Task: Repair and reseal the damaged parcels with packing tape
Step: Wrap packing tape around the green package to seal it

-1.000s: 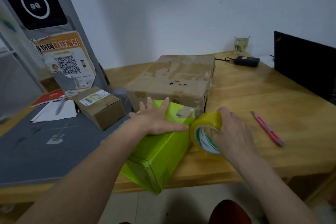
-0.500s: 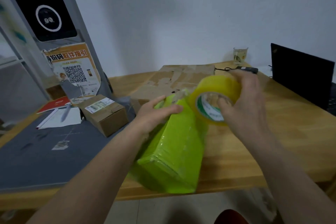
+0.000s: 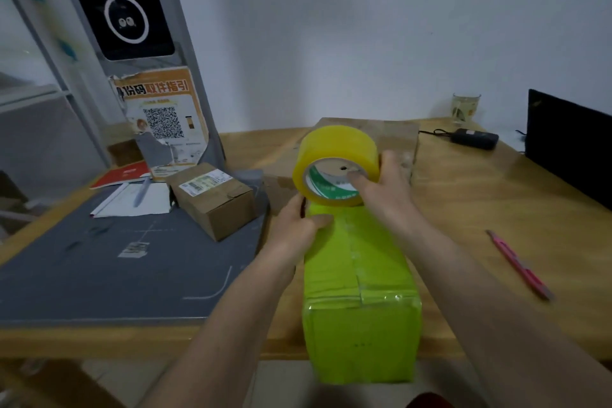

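Gripping the tape roll (image 3: 334, 165), right hand (image 3: 385, 187) now above the green parcel (image 3: 357, 281) (turned lengthwise); left hand (image 3: 298, 228) pinches its far end.

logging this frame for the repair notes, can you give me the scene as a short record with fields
parcel in work: bright green plastic-wrapped parcel, lying over the near edge of the wooden table
left hand: grips the parcel's far left end
right hand: holds the yellow roll of packing tape at the parcel's far end
other parcels: small brown cardboard box on the grey mat; large worn cardboard box behind
cutter: pink utility knife, right, untouched
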The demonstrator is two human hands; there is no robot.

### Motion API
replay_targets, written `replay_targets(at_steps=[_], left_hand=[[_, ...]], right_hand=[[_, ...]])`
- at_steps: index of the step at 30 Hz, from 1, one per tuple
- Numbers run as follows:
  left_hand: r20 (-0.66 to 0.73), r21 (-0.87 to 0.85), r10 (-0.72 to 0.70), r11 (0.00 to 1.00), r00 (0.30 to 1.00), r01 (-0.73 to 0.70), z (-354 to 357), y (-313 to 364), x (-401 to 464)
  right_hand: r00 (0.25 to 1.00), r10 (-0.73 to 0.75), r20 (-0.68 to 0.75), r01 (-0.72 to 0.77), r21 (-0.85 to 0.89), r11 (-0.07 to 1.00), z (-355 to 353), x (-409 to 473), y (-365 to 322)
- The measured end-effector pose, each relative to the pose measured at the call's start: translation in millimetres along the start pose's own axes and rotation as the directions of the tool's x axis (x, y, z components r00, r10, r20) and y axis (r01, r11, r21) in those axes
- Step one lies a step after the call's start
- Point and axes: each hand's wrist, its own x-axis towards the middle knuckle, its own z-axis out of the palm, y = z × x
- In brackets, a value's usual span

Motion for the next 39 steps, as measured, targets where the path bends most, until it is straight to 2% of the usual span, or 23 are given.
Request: replay_targets(at_steps=[4,11,16,20,23,25,34,36,37,38,39], left_hand=[[0.088,-0.054,0.023,0.998,0.996,-0.018,-8.6,3.2,15.5],[0.094,-0.043,0.045,0.998,0.995,-0.041,-8.9,-5.5,24.6],[0.074,-0.021,0.060,0.998,0.995,-0.058,-6.4,-8.3,26.9],[0.056,-0.048,0.047,0.998,0.997,-0.044,-13.4,-9.8,27.9],[0.079,-0.038,0.042,0.999,0.996,-0.039,-11.4,-10.7,29.0],[0.085,-0.050,0.036,0.998,0.996,-0.032,-9.9,-10.0,27.2],[0.102,-0.057,0.028,0.998,0.994,-0.022,-13.9,-15.0,31.8],[0.176,0.045,0.031,0.998,0.984,-0.040,-16.8,-11.7,30.3],[0.226,0.174,0.036,0.982,0.973,-0.077,-17.6,-6.6,28.6],[0.275,0.385,0.042,0.911,0.961,-0.150,-18.2,0.1,27.5],[0.310,0.629,0.042,0.740,0.950,-0.238,-16.9,6.1,27.1]], right_hand=[[0.999,0.037,0.018,-0.037,-0.030,0.999,5.5,11.1,-4.4],[0.993,0.096,-0.075,-0.097,-0.009,0.995,-31.2,24.2,9.2],[0.992,0.104,-0.075,-0.111,-0.108,0.988,-63.0,23.6,10.8],[0.994,0.056,-0.090,-0.075,-0.221,0.972,-83.2,22.4,9.6],[0.991,0.115,-0.068,-0.125,-0.175,0.977,-92.0,18.2,21.5],[0.987,0.146,-0.065,-0.156,-0.202,0.967,-93.2,18.3,30.1],[0.977,0.215,-0.002,-0.213,-0.172,0.962,-86.4,12.3,67.0],[0.977,0.213,-0.004,-0.211,-0.146,0.966,-82.7,9.4,72.3],[0.978,0.209,-0.005,-0.208,-0.135,0.969,-82.5,9.4,73.4],[0.979,0.206,-0.010,-0.205,-0.134,0.969,-82.8,10.0,73.7],[0.980,0.199,-0.020,-0.200,-0.146,0.969,-83.2,11.2,73.8]])
